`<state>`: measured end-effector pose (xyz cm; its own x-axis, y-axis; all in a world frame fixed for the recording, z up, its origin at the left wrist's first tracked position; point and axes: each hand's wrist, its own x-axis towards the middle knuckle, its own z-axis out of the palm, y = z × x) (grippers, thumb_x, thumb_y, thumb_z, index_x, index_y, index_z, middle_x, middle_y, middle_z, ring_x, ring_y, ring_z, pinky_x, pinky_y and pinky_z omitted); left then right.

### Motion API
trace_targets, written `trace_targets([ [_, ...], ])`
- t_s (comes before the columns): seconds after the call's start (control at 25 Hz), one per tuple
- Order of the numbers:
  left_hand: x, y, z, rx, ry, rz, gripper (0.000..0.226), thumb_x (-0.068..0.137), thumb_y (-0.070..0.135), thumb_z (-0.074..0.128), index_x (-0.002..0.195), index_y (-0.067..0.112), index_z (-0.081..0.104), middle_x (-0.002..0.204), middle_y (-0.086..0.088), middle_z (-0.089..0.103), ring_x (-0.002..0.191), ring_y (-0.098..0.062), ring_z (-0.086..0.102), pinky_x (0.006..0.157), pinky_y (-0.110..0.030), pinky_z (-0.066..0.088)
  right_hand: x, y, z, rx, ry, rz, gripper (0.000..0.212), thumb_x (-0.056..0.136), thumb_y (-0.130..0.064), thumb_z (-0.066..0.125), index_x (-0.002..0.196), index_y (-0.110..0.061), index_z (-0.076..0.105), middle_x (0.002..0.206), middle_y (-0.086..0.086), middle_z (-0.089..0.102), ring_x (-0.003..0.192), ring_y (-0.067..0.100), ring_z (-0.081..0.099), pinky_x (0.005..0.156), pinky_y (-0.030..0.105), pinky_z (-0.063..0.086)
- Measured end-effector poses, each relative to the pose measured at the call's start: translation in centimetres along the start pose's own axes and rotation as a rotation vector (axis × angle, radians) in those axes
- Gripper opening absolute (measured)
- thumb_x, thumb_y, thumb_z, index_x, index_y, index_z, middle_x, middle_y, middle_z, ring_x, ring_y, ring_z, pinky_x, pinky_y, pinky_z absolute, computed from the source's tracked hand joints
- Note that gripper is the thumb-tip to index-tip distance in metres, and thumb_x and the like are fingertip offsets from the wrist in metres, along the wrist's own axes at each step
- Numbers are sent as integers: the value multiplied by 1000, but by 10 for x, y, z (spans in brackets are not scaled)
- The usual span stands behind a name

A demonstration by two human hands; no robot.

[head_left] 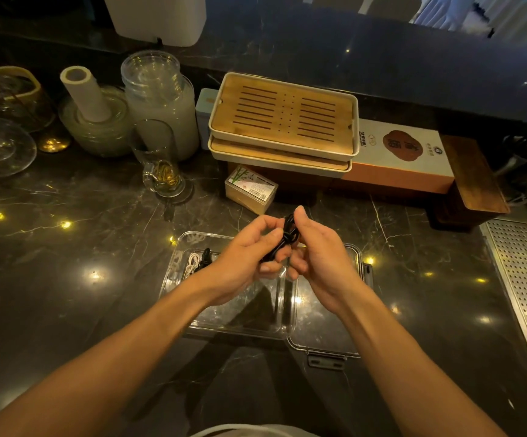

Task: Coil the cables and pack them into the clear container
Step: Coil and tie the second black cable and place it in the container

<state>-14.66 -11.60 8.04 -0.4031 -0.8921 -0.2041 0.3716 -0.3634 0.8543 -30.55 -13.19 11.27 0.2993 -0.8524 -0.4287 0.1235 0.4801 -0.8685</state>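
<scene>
Fingers of left hand (249,260) and right hand (315,257) curled tight around black cable (288,235), above clear container (224,323).

Dim, warm light from overhead. Small yellow and white glints dot the polished counter (66,279); glare on the clear container (243,323). Forearm shadows fall toward the near edge. Wide-angle bending at the frame edges. Centre fairly sharp, glassware (158,99) far left and top corners soft, dark.

container (233,323) open above | glass mug (161,165), card box (251,189) behind
</scene>
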Motion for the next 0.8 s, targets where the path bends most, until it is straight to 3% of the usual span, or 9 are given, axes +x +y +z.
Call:
trace_targets([
  [0.16,-2,-13,4,-169,-11,-62,21,105,19,43,122,8,49,75,-4,53,52,-8,39,55,-24,30,10,-4,-8,247,18,97,28,102,-28,59,103,-2,70,61,2,39,41,5,36,41,18,35],
  [0.24,-6,-19,7,-251,-20,-87,22,106,19,42,124,9,48,77,-4,52,53,-8,39,55,-23,32,16,-8,-9,305,33,141,18,99,-18,61,96,-2,69,60,0,38,40,4,33,38,17,33],
  [0.4,-10,-26,10,-376,22,-98,22,109,22,36,122,9,48,78,-4,52,59,-10,41,57,-23,36,22,-4,-6,96,104,20,22,99,-18,65,107,1,73,54,-4,43,45,7,34,44,20,33],
  [0.56,-13,-27,4,-275,111,-78,22,103,25,50,114,7,56,83,-5,62,70,-12,54,67,-26,46,27,-2,-1,-106,107,-58,28,102,-30,63,111,-6,75,51,-2,47,46,12,44,50,25,42],
  [0.68,-15,-26,-8,-206,217,-56,21,100,22,56,112,8,66,94,-4,70,80,-10,64,76,-28,51,31,2,2,-174,62,-43,32,106,-34,56,112,-9,74,64,5,57,51,13,56,56,24,53],
  [0.8,-18,-30,-22,-49,386,-106,25,102,26,56,110,12,75,92,0,76,85,-8,66,78,-28,50,32,21,4,-267,11,18,23,104,-26,60,116,-9,68,95,9,68,60,10,62,58,26,59],
])
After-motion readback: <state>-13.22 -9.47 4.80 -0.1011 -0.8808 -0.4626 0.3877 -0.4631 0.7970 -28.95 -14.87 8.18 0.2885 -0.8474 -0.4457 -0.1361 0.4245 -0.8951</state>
